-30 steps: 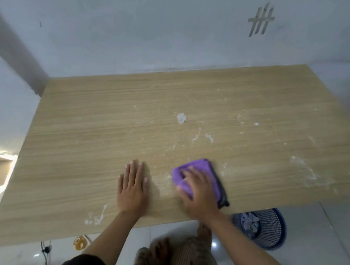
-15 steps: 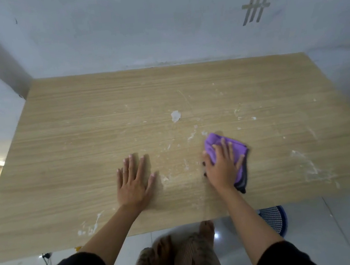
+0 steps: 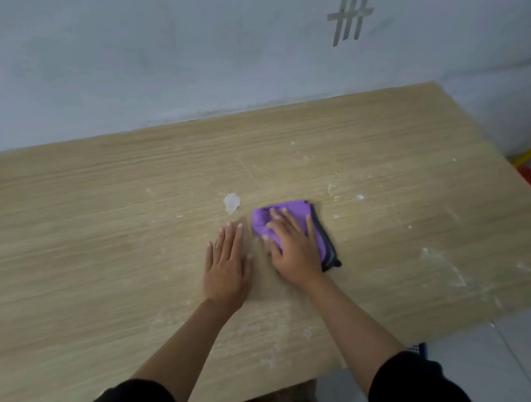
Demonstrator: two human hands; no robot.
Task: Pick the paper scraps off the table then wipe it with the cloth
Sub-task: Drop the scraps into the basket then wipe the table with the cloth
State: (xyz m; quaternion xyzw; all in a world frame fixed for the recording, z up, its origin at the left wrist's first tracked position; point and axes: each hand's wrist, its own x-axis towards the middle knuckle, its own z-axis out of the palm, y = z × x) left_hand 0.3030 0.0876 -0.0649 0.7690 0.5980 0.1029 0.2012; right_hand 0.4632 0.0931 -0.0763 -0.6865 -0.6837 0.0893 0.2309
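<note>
Moved since prev. frame: cloth [image 3: 291, 210] + R hand [image 3: 294, 248], up-table and leftward, now just beside white patch [image 3: 232, 202]; L hand [image 3: 226, 266] also further up, close alongside R hand, not touching it. Item: table [image 3: 100, 249], wood-grain, w/ white smears [image 3: 442, 265] toward right side and small specks near centre. Item: cloth, purple w/ dark edge, folded, flat on table near centre, mostly under R hand. Stage, by judgement: wiping under way; white patch either a leftover paper scrap or a dried stain, cannot tell which. Risks: if loose paper, gets shoved along or smeared by cloth instead of picked up, cause being wipe before pick; cloth bunches or slips from under palm if pressure uneven; smears at right get missed if strokes stay central. Pose, R hand: palm down, fingers straight and slightly spread, pressing cloth onto table, no curl round it; forearm reaching fwd from lower right. Pose, L hand: flat on bare wood, fingers straight and close together, thumb out, prob. bracing; holds nothing.
</note>
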